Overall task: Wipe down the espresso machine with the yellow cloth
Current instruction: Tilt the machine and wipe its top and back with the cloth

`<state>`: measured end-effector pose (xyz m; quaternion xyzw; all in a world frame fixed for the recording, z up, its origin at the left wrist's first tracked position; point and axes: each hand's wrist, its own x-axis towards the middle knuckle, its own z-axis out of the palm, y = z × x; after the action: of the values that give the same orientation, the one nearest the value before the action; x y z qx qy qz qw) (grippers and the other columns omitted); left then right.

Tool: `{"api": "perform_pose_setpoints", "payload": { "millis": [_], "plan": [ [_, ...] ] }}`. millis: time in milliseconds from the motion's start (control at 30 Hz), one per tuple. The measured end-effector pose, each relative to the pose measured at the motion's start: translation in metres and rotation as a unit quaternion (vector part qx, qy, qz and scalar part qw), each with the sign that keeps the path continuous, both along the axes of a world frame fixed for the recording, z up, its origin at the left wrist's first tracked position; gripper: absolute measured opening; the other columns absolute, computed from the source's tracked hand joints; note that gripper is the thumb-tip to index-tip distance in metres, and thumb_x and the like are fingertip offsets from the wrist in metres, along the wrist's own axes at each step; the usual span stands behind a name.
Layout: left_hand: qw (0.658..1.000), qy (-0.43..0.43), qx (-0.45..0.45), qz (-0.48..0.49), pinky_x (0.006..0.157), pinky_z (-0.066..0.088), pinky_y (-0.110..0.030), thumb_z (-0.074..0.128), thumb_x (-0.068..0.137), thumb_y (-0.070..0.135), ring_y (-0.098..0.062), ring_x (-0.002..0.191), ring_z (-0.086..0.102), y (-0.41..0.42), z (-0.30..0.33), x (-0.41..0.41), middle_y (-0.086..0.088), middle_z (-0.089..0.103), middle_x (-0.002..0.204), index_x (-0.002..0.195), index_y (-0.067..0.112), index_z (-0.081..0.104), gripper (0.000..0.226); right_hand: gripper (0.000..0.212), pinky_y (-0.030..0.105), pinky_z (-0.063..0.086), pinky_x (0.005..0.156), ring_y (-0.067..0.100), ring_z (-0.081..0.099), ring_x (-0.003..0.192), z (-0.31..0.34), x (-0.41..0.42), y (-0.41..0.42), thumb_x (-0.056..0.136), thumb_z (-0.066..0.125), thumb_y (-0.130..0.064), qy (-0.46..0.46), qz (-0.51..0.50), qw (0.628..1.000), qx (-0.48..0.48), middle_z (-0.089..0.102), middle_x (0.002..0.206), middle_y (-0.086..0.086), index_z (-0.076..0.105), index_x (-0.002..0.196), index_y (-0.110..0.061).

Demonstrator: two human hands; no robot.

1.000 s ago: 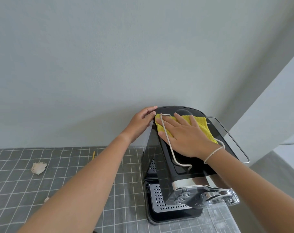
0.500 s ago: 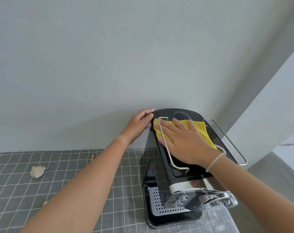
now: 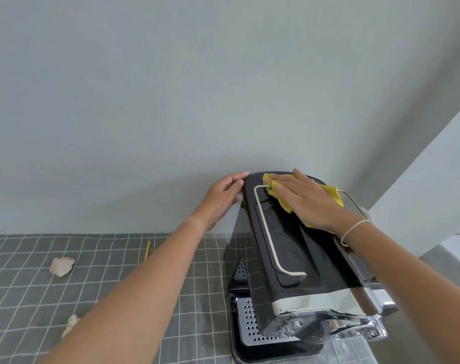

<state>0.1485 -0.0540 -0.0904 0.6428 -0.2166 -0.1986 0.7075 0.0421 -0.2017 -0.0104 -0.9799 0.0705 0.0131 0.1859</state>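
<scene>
Our right fingers (image 3: 279,183) lie flat, pressing the yellow cloth (image 3: 328,195) onto the black top of the espresso machine (image 3: 289,248), near its rear edge. Our left hand (image 3: 221,195) steadies the back corner, fingers loosely extended. We judge the top mid-wipe; next, the sides and chrome front need passes.

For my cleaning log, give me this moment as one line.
phase: wiping top | right hand flat on yellow cloth at rear of espresso machine | left hand steadies rear left edge
</scene>
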Motion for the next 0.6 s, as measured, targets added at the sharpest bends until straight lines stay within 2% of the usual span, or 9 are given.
{"api": "perform_pose_setpoints", "payload": {
  "millis": [100, 233, 300, 433, 500, 600],
  "plan": [
    [0.999, 0.033, -0.015, 0.000, 0.101, 0.040, -0.030, 0.038, 0.098, 0.019, -0.011, 0.111, 0.054, 0.000, -0.001, 0.002, 0.007, 0.060, 0.118, 0.113, 0.033, 0.061, 0.030, 0.042, 0.036, 0.002, 0.119, 0.007, 0.006, 0.144, 0.003, 0.010, -0.002, 0.100, 0.019, -0.040, -0.008, 0.041, 0.998, 0.039, 0.032, 0.147, -0.025, 0.043, 0.134, -0.041],
    [0.998, 0.052, -0.021, -0.004, 0.101, 0.039, -0.030, 0.032, 0.098, 0.013, -0.011, 0.110, 0.053, -0.001, 0.001, 0.002, 0.007, 0.059, 0.120, 0.117, 0.029, 0.060, 0.037, 0.043, 0.030, 0.000, 0.118, 0.003, 0.011, 0.143, 0.006, 0.021, -0.003, 0.101, 0.019, -0.041, -0.001, 0.051, 0.994, 0.097, 0.035, 0.146, -0.015, 0.050, 0.131, -0.037],
    [0.998, 0.054, -0.020, -0.002, 0.100, 0.039, -0.030, 0.031, 0.098, 0.012, -0.011, 0.108, 0.054, 0.000, 0.001, 0.001, 0.007, 0.060, 0.119, 0.117, 0.027, 0.059, 0.038, 0.046, 0.029, 0.000, 0.119, 0.006, 0.011, 0.144, 0.006, 0.027, -0.002, 0.099, 0.019, -0.048, 0.016, 0.052, 0.996, 0.076, 0.030, 0.151, -0.009, 0.047, 0.134, -0.037],
    [0.999, 0.047, -0.012, 0.004, 0.092, 0.042, -0.026, 0.033, 0.097, 0.013, -0.006, 0.098, 0.057, -0.001, 0.001, 0.002, 0.009, 0.065, 0.104, 0.103, 0.031, 0.063, 0.036, 0.060, 0.030, 0.010, 0.116, 0.016, 0.020, 0.143, 0.006, 0.038, 0.006, 0.096, 0.023, -0.053, 0.021, 0.020, 0.998, 0.059, 0.028, 0.153, -0.001, 0.034, 0.144, -0.018],
    [0.999, 0.043, -0.007, 0.005, 0.093, 0.043, -0.027, 0.033, 0.097, 0.013, -0.007, 0.099, 0.056, -0.001, 0.001, 0.002, 0.009, 0.064, 0.104, 0.103, 0.032, 0.063, 0.036, 0.053, 0.033, 0.013, 0.117, 0.017, 0.022, 0.143, 0.006, 0.035, 0.009, 0.098, 0.021, -0.049, 0.014, 0.042, 0.999, 0.023, 0.032, 0.152, -0.001, 0.038, 0.142, -0.025],
    [0.999, 0.041, -0.003, 0.005, 0.101, 0.040, -0.033, 0.029, 0.097, 0.014, -0.013, 0.110, 0.054, -0.001, 0.000, 0.002, 0.007, 0.060, 0.119, 0.107, 0.034, 0.062, 0.039, 0.046, 0.035, 0.011, 0.117, 0.014, 0.015, 0.144, 0.002, 0.017, 0.000, 0.100, 0.017, -0.042, -0.008, 0.054, 0.998, -0.012, 0.034, 0.149, -0.014, 0.039, 0.140, -0.035]
  ]
}}
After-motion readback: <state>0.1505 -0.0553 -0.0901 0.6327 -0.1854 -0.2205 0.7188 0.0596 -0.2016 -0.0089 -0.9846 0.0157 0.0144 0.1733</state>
